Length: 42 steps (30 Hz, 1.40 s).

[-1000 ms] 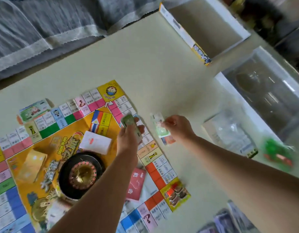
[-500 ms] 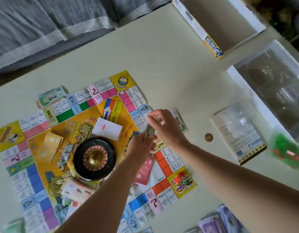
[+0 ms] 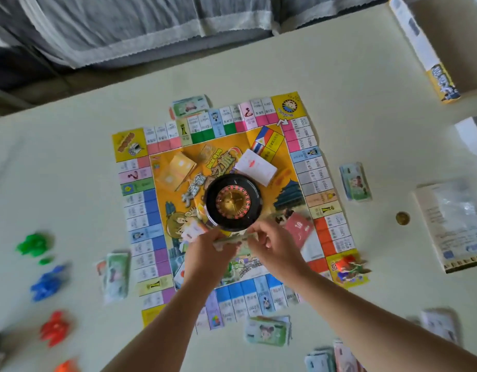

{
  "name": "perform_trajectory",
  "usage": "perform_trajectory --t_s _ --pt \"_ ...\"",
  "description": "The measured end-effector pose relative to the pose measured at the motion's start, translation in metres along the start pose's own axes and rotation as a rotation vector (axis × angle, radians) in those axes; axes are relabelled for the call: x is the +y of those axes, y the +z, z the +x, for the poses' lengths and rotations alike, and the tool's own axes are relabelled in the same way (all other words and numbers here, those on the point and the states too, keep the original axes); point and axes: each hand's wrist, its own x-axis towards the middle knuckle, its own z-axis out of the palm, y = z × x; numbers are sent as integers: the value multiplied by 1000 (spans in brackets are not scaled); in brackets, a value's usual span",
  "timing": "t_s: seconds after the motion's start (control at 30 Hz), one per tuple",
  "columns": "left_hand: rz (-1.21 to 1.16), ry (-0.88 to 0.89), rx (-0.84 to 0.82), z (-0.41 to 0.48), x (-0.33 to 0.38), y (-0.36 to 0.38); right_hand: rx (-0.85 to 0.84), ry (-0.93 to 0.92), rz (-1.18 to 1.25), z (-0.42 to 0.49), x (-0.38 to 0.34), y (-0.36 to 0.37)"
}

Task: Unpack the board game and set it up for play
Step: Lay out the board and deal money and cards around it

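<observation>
Pale surface (image 3: pixel 259 63) carries the unfolded game board (image 3: pixel 310 167), lying flat at centre, with a black roulette wheel (image 3: pixel 233 201) standing on its middle. The left hand (image 3: pixel 208 253) and right hand (image 3: pixel 275 248) are together just in front of the wheel, both pinching a thin stack of play banknotes (image 3: pixel 229 240). A banknote pile (image 3: pixel 355 181) lies beside the board's right edge. Green plastic pieces (image 3: pixel 32 244) lie far left.

Open table (image 3: pixel 259 71) lies beyond the board (image 3: pixel 151 208); roulette wheel (image 3: pixel 233 201) blocks its middle; money stacks (image 3: pixel 355 181) ring its edges.
</observation>
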Motion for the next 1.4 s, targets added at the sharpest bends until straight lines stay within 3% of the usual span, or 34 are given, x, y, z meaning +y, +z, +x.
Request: perform_trajectory --t_s 0.1,0.2,0.37,0.47,0.6,0.7,0.8,0.9,1.0,1.2,1.33,1.4 --pt "97 -6 -8 -4 -26 -19 -84 18 -11 -10 -1 25" --pt "38 -39 61 -2 -49 -31 -107 168 112 -13 -9 45" --pt "-41 86 211 -1 -64 -35 85 440 494 -3 -23 72" --pt "84 220 213 1 -72 -34 159 481 445 2 -24 85" --pt "308 311 37 5 -77 -27 211 487 313 8 -15 92" --pt "420 308 1 7 -81 -21 234 409 50 8 -10 96" --pt "476 329 44 7 -82 -17 292 159 -261 3 -15 97" --pt "556 336 66 7 -84 -15 152 9 -453 -3 -19 98" --pt "606 325 45 5 -83 -15 -13 16 -602 -8 -21 98" --pt "575 288 9 -7 -73 -23 6 -19 -608 -22 -28 89" --pt "393 277 38 -34 -73 -15 56 -15 -479 -42 -23 73" --pt "293 254 -50 -63 -76 1 54 15 -447 -73 -12 61"
